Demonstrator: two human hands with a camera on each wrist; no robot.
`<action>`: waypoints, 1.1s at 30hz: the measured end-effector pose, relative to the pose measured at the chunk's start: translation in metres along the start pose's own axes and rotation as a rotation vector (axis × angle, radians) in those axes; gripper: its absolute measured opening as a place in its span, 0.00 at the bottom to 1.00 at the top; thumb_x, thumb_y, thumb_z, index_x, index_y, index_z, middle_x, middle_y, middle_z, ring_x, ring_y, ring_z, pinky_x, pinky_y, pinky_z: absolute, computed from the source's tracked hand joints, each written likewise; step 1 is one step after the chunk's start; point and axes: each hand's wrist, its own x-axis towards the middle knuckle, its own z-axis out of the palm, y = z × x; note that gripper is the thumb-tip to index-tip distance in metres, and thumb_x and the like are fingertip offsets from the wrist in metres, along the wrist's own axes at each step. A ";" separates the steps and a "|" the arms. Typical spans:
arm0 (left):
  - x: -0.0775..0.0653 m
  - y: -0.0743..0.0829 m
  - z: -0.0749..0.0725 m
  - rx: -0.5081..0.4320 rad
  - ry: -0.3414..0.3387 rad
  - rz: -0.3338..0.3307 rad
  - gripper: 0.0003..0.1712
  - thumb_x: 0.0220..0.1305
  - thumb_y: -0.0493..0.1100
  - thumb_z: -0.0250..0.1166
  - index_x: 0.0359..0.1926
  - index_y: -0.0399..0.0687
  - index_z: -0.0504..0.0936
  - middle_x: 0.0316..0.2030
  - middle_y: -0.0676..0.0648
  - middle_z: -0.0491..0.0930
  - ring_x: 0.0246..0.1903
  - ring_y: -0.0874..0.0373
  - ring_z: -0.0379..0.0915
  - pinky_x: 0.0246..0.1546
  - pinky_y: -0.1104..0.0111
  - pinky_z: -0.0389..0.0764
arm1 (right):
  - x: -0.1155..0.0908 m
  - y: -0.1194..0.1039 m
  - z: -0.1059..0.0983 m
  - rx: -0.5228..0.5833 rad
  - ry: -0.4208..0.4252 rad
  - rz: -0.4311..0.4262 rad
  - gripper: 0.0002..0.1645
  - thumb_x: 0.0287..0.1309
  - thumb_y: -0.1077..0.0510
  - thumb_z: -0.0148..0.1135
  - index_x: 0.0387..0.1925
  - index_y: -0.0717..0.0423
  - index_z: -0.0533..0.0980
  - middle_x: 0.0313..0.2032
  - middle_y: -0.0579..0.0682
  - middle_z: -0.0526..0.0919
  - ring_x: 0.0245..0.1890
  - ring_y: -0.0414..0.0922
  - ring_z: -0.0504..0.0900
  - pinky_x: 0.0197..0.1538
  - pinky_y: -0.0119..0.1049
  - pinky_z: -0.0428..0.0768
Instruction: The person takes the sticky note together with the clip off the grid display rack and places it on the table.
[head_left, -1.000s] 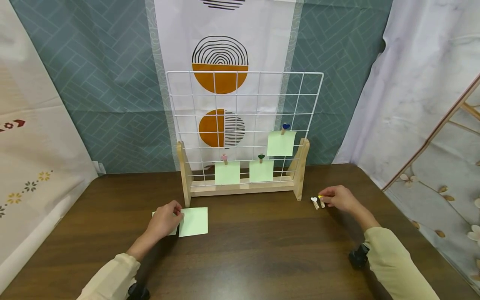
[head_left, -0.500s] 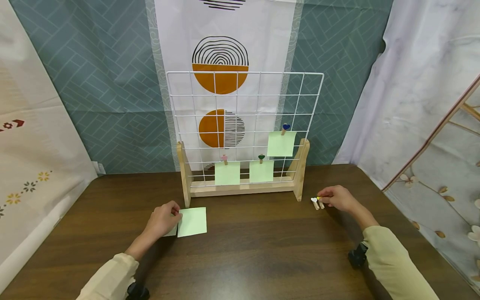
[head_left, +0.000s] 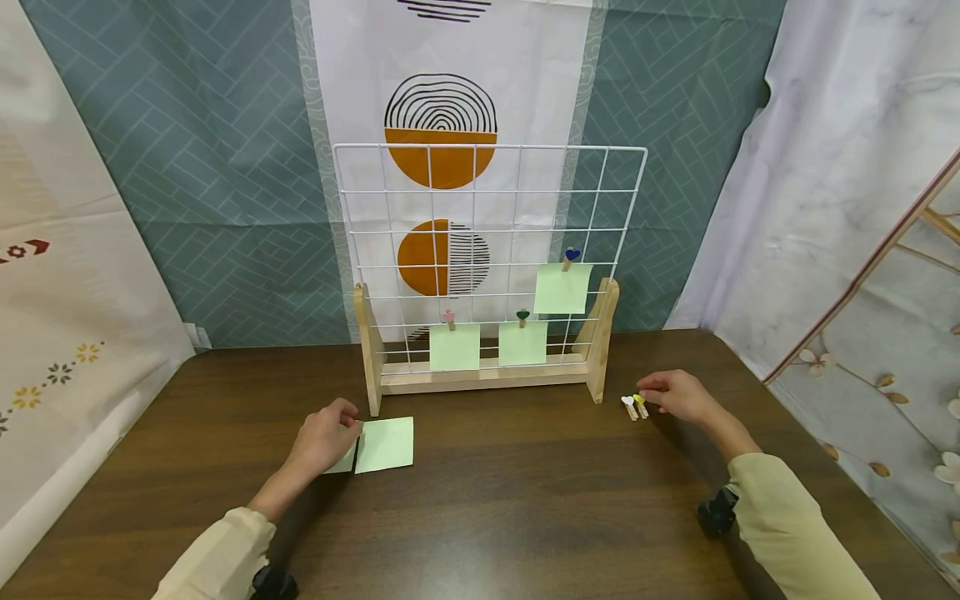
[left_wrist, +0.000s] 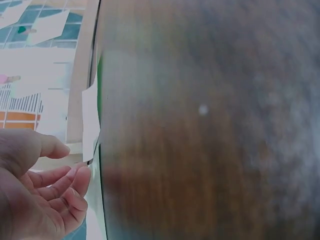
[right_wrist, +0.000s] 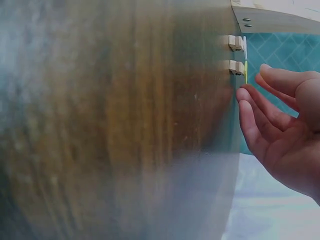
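My left hand (head_left: 326,440) hovers at the near edge of a pale green paper square (head_left: 386,444), part of a second green sheet (head_left: 343,461) showing beneath the fingers. In the left wrist view the thumb stands apart from the loosely bent fingers (left_wrist: 80,180), with no paper between them. My right hand (head_left: 678,396) is beside two small wooden clips, one with a yellow top (head_left: 640,402) and one with a white heart (head_left: 628,406). Seen from the right wrist, thumb and fingers are spread, close to the yellow clip, holding nothing; whether a fingertip touches it I cannot tell.
A white wire grid (head_left: 495,192) stands in a wooden base (head_left: 483,379) at the table's back. Three green squares hang on it, under clips with a pink top (head_left: 448,318), a green heart (head_left: 522,316) and a blue heart (head_left: 572,254). Cloth hangings surround the brown table (head_left: 487,517).
My left hand and the green squares have shifted slightly left, then held nearly still. The right fingers have come away a little from the yellow clip, which now lies closer to the white one.
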 end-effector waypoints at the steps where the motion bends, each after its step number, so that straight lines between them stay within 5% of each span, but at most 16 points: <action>1: 0.000 0.000 0.000 -0.002 0.003 0.000 0.13 0.60 0.34 0.58 0.44 0.28 0.77 0.33 0.39 0.82 0.28 0.50 0.74 0.25 0.63 0.70 | 0.000 0.001 -0.001 0.010 0.004 -0.008 0.17 0.62 0.61 0.61 0.45 0.74 0.77 0.41 0.65 0.83 0.33 0.48 0.82 0.31 0.37 0.80; 5: -0.001 -0.001 -0.003 -0.005 0.012 -0.009 0.14 0.61 0.36 0.57 0.44 0.29 0.77 0.34 0.39 0.82 0.31 0.48 0.75 0.27 0.62 0.72 | 0.001 0.004 -0.002 0.040 0.032 -0.064 0.20 0.63 0.57 0.60 0.45 0.74 0.76 0.38 0.63 0.83 0.30 0.47 0.82 0.29 0.38 0.81; 11: -0.003 0.003 -0.009 -0.031 0.069 0.022 0.15 0.62 0.35 0.58 0.46 0.28 0.76 0.36 0.37 0.81 0.36 0.43 0.77 0.35 0.53 0.76 | 0.006 -0.012 -0.002 0.055 0.084 0.012 0.24 0.67 0.61 0.55 0.55 0.78 0.69 0.48 0.72 0.77 0.43 0.59 0.81 0.35 0.41 0.83; 17: 0.000 0.012 -0.014 -0.103 0.112 0.062 0.18 0.65 0.35 0.58 0.52 0.28 0.73 0.44 0.32 0.79 0.43 0.40 0.76 0.44 0.49 0.76 | 0.011 -0.038 -0.011 0.029 0.143 0.002 0.22 0.69 0.61 0.54 0.57 0.76 0.69 0.46 0.70 0.80 0.42 0.60 0.82 0.35 0.40 0.82; 26: 0.002 0.041 -0.005 -0.219 0.116 0.065 0.14 0.66 0.35 0.58 0.51 0.33 0.76 0.45 0.37 0.81 0.46 0.44 0.77 0.45 0.53 0.77 | 0.015 -0.077 -0.029 0.024 0.214 -0.070 0.23 0.71 0.58 0.52 0.58 0.73 0.70 0.50 0.69 0.79 0.45 0.60 0.81 0.42 0.49 0.81; 33: 0.015 0.069 0.006 -0.283 0.126 0.110 0.15 0.65 0.35 0.58 0.51 0.32 0.77 0.47 0.38 0.80 0.45 0.45 0.78 0.44 0.54 0.77 | 0.021 -0.104 -0.039 0.057 0.273 -0.099 0.23 0.71 0.55 0.53 0.57 0.69 0.73 0.51 0.65 0.79 0.45 0.57 0.80 0.40 0.34 0.80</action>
